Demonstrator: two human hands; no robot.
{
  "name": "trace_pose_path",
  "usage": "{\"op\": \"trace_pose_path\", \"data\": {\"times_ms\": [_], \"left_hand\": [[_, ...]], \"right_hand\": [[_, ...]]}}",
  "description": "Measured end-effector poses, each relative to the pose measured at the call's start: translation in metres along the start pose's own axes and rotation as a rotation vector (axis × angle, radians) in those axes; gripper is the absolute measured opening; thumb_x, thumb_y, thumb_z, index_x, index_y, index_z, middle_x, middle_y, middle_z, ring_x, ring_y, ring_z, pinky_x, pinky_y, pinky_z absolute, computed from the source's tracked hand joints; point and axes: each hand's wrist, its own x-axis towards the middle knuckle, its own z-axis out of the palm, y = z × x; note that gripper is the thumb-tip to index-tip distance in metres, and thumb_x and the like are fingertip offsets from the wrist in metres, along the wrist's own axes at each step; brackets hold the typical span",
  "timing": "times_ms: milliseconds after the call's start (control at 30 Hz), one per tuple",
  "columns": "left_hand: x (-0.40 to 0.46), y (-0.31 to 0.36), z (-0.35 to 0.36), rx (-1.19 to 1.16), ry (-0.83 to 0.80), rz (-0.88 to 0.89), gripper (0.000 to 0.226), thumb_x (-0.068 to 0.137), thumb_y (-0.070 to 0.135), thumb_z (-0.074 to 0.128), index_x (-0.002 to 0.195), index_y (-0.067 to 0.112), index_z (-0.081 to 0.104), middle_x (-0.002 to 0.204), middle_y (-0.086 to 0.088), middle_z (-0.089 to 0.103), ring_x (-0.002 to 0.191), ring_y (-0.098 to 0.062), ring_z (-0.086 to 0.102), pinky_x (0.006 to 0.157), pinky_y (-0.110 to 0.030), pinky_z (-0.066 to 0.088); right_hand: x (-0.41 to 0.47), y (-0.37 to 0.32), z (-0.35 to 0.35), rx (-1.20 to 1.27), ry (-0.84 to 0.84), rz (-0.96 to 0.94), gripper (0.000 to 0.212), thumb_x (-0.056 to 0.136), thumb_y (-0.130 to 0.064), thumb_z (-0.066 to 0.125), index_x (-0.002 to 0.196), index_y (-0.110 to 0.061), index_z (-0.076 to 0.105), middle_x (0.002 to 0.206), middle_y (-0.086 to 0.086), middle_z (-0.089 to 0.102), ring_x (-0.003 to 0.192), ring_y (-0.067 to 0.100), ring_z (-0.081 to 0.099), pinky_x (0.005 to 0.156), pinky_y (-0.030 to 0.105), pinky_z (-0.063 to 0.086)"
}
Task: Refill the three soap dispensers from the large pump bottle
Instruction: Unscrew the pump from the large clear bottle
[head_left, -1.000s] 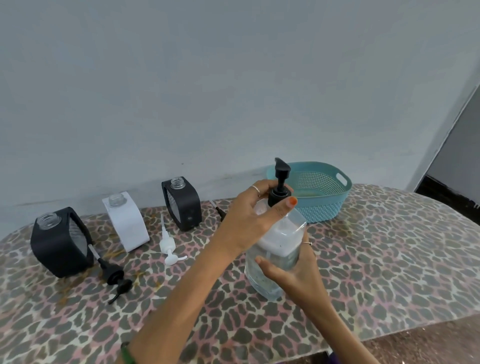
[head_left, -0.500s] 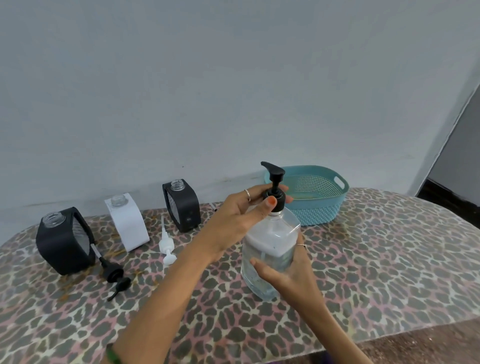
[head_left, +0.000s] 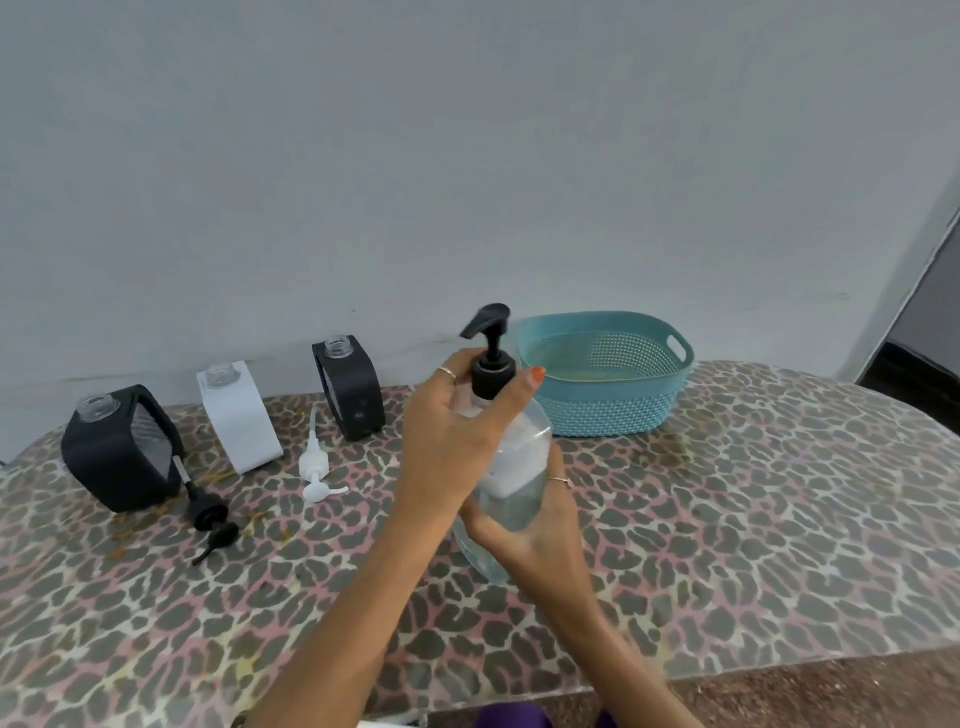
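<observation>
The large clear pump bottle (head_left: 522, 467) with a black pump head stands at the table's middle. My left hand (head_left: 457, 441) grips its black collar at the neck. My right hand (head_left: 535, 525) wraps the bottle's lower body. Three dispensers stand uncapped along the back left: a black one (head_left: 117, 452), a white one (head_left: 236, 421) and a second black one (head_left: 350, 395). A black pump (head_left: 208, 514) and a white pump (head_left: 314, 465) lie loose on the table in front of them.
A teal perforated basket (head_left: 608, 410) sits just behind and to the right of the bottle. The leopard-print table (head_left: 753, 519) meets a plain wall at the back. A dark doorway shows at the far right.
The pump nozzle has turned from facing away to pointing left while my left hand twists the collar. The bottle stays in my right hand.
</observation>
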Motion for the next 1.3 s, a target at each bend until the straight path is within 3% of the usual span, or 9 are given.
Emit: {"op": "trace_pose_path", "data": {"times_ms": [100, 267, 467, 700, 767, 867, 1000, 1233, 1300], "left_hand": [[-0.002, -0.003, -0.001, -0.007, 0.005, 0.017, 0.028, 0.072, 0.050, 0.078, 0.082, 0.026, 0.067, 0.078, 0.009, 0.070, 0.077, -0.011, 0.066, 0.076, -0.024, 0.051], [0.001, 0.003, 0.004, 0.026, -0.012, 0.012, 0.008, 0.075, 0.037, 0.073, 0.076, 0.033, 0.066, 0.073, 0.014, 0.068, 0.072, -0.005, 0.065, 0.072, -0.017, 0.050], [-0.005, 0.004, 0.000, -0.029, 0.018, -0.011, 0.015, 0.071, 0.043, 0.074, 0.080, 0.033, 0.067, 0.079, 0.010, 0.070, 0.080, -0.012, 0.067, 0.079, -0.028, 0.051], [-0.007, -0.003, -0.002, 0.002, -0.046, 0.053, 0.038, 0.083, 0.063, 0.055, 0.108, 0.036, 0.063, 0.097, 0.007, 0.073, 0.098, -0.011, 0.068, 0.090, -0.028, 0.051], [-0.009, -0.004, -0.008, -0.023, -0.124, 0.059, 0.040, 0.091, 0.057, 0.044, 0.120, 0.035, 0.059, 0.110, 0.007, 0.070, 0.108, -0.008, 0.064, 0.093, -0.020, 0.047], [-0.008, -0.008, -0.020, -0.054, -0.248, 0.012, 0.041, 0.096, 0.046, 0.039, 0.131, 0.032, 0.054, 0.126, 0.008, 0.063, 0.122, -0.009, 0.054, 0.104, -0.026, 0.039], [-0.007, -0.008, -0.023, -0.044, -0.298, 0.020, 0.030, 0.098, 0.037, 0.045, 0.126, 0.028, 0.053, 0.115, 0.008, 0.065, 0.112, -0.009, 0.058, 0.098, -0.025, 0.042], [-0.004, -0.006, -0.013, -0.093, -0.138, 0.036, 0.022, 0.088, 0.032, 0.068, 0.104, 0.025, 0.055, 0.091, 0.017, 0.064, 0.090, 0.000, 0.061, 0.081, -0.008, 0.042], [-0.004, -0.005, -0.009, -0.115, -0.099, 0.020, 0.022, 0.084, 0.032, 0.072, 0.100, 0.028, 0.058, 0.089, 0.019, 0.066, 0.089, 0.000, 0.062, 0.080, -0.009, 0.043]], "right_hand": [[-0.001, 0.006, 0.001, 0.035, 0.005, -0.023, 0.071, 0.077, -0.027, 0.082, 0.135, -0.030, 0.041, 0.117, -0.024, 0.063, 0.105, -0.003, 0.062, 0.080, 0.008, 0.049], [0.003, 0.005, -0.002, 0.047, -0.016, -0.074, 0.070, 0.077, -0.035, 0.079, 0.131, -0.050, 0.037, 0.113, -0.029, 0.061, 0.098, -0.008, 0.062, 0.075, 0.006, 0.049], [0.003, 0.009, -0.002, 0.047, -0.065, -0.091, 0.072, 0.078, -0.039, 0.079, 0.135, -0.047, 0.036, 0.114, -0.023, 0.062, 0.099, -0.002, 0.064, 0.078, 0.014, 0.053], [0.000, 0.008, -0.002, 0.087, -0.074, -0.078, 0.075, 0.076, -0.020, 0.081, 0.132, -0.045, 0.037, 0.109, -0.029, 0.064, 0.087, -0.011, 0.064, 0.067, 0.004, 0.050], [-0.002, 0.003, 0.000, 0.042, -0.050, -0.096, 0.075, 0.077, -0.022, 0.080, 0.128, -0.055, 0.037, 0.110, -0.033, 0.062, 0.090, -0.013, 0.062, 0.069, 0.002, 0.047], [-0.002, -0.003, 0.002, 0.008, -0.037, -0.078, 0.071, 0.074, -0.031, 0.079, 0.123, -0.063, 0.038, 0.114, -0.033, 0.061, 0.097, -0.010, 0.062, 0.074, 0.003, 0.047], [-0.002, 0.001, 0.001, -0.014, -0.012, -0.025, 0.069, 0.070, -0.041, 0.081, 0.125, -0.055, 0.041, 0.120, -0.024, 0.062, 0.107, -0.002, 0.062, 0.081, 0.007, 0.047], [-0.003, 0.005, 0.000, -0.035, -0.020, 0.030, 0.080, 0.070, -0.049, 0.079, 0.138, -0.034, 0.040, 0.127, -0.014, 0.061, 0.118, 0.008, 0.059, 0.096, 0.029, 0.051], [-0.003, 0.002, 0.000, -0.032, -0.022, 0.044, 0.080, 0.068, -0.052, 0.080, 0.136, -0.037, 0.041, 0.127, -0.014, 0.060, 0.119, 0.008, 0.058, 0.099, 0.033, 0.050]]}}
